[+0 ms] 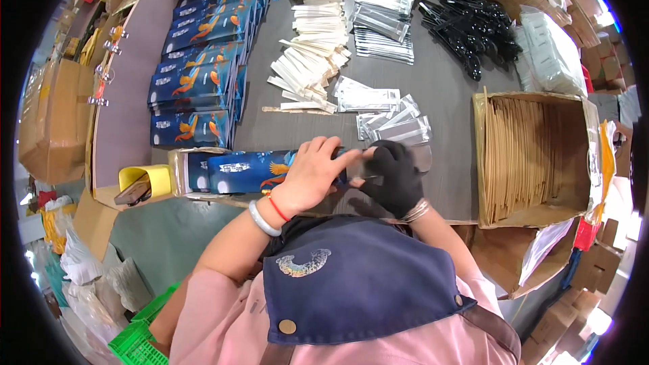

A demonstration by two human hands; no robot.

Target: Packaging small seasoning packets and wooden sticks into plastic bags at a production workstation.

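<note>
A blue printed packet (238,170) with orange figures lies at the table's near edge, its left end by a clear-taped cardboard piece. My left hand (307,172), bare, with a red cord and pale bangle at the wrist, is closed over its right part, thumb stretched rightward. My right hand (394,177), in a black glove with bare fingertips, is at the packet's right end, its fingers bent together. Motion blur hides what they pinch. Just beyond that hand lie loose silvery sachets (405,130). Stacked blue packets (193,84) stand in a column at the left.
White paper-wrapped strips (311,61), stacked silvery sachets (384,20) and black plastic cutlery (470,23) fill the table's far part. At right stands an open carton (481,162) of brown card pieces. A yellow holder (159,179) sits at the left edge, a green crate (138,338) below.
</note>
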